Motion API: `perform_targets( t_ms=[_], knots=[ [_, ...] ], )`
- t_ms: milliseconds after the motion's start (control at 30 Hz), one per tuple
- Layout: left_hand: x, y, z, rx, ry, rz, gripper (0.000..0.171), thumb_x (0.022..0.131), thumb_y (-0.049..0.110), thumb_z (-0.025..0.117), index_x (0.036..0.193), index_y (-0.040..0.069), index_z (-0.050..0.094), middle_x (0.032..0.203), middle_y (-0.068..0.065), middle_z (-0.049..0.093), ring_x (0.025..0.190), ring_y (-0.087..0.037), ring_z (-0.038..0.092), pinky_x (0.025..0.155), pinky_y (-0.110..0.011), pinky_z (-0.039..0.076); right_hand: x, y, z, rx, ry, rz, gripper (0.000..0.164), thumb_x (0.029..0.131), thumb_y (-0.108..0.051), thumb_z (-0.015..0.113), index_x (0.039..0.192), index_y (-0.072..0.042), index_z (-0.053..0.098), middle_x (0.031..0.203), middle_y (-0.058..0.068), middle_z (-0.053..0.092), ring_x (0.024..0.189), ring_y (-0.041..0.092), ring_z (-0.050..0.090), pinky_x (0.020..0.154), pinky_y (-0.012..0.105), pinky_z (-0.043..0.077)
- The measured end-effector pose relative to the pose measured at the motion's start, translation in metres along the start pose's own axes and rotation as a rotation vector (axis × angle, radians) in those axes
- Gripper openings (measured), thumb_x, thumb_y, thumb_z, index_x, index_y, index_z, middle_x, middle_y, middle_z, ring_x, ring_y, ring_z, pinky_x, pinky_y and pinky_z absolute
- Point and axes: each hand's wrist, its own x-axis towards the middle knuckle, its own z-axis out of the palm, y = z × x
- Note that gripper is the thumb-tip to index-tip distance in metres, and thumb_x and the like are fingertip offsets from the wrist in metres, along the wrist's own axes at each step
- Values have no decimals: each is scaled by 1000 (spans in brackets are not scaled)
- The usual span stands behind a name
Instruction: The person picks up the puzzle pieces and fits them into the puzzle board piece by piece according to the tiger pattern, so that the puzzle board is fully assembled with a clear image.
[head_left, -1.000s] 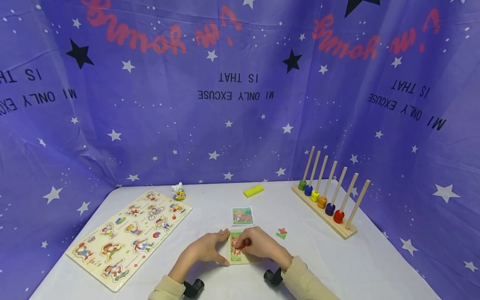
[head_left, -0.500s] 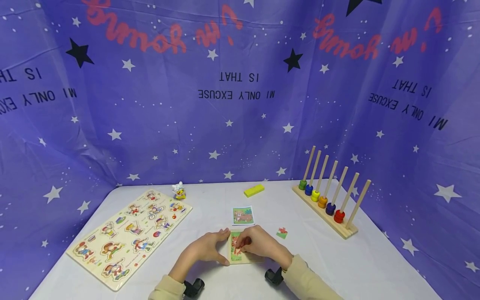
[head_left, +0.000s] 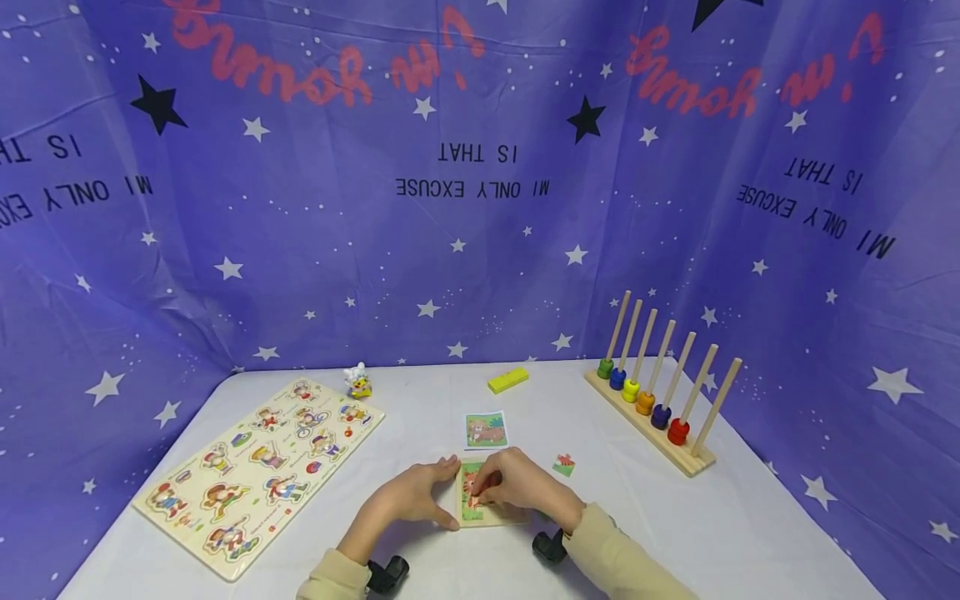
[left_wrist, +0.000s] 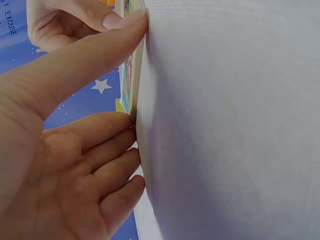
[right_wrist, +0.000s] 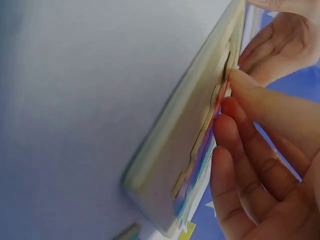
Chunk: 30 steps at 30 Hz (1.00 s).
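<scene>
A small wooden jigsaw tray (head_left: 495, 525) lies on the white table, with green and orange pieces filling its left part. My left hand (head_left: 420, 493) steadies its left edge, thumb at the near corner and fingertips at the far one. Over the tray, the thumb and bent fingers of my right hand (head_left: 525, 483) pinch an orange puzzle piece (head_left: 474, 502), mostly covered by the fingertips. The right wrist view shows the thumb tip right at the pieces and bare wood in the tray (right_wrist: 167, 150). To the right lies a loose puzzle piece (head_left: 565, 465).
A picture card (head_left: 486, 431) lies just beyond the tray, and a yellow block (head_left: 508, 381) farther back. At left are a large wooden picture puzzle board (head_left: 258, 458) and a small white figurine (head_left: 358, 383). A peg stand with coloured rings (head_left: 652, 417) stands at right.
My right wrist and sleeve have shifted slightly to the right, and the fingertips stay at the same part of the tray. The left hand has not moved.
</scene>
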Motion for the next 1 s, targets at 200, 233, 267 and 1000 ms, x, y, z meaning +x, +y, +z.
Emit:
perform_targets(
  t_ms=[200,233,267,1000],
  knots=[
    [1,0,-1,-1,-7,-2,89,68,30,87,140,-3,46,149,-17,40,136,-38,35,111,-53,29,2,-2,-1,-28,-9,1,10,77,-4,79,82,-12,77,78,-12,67,67,-4,57,62,14,51],
    [1,0,-1,1,-8,-2,89,68,30,87,140,-3,46,149,-17,40,136,-38,35,111,-53,29,2,-1,-1,-27,-11,-4,10,77,-4,79,82,-12,77,78,-11,67,67,-4,57,62,14,51],
    [1,0,-2,3,-8,-2,89,68,30,87,140,-3,46,149,-16,40,136,-38,35,111,-53,29,2,-1,-1,-26,-13,-8,10,77,-4,79,83,-12,77,78,-11,67,68,-4,57,63,14,51],
    [1,-2,1,-18,-3,9,91,66,30,87,140,-3,46,149,-18,37,137,-38,34,113,-52,26,-40,16,-38,-18,60,8,17,82,-5,75,100,-7,74,91,1,70,77,4,59,65,21,52]
  ],
)
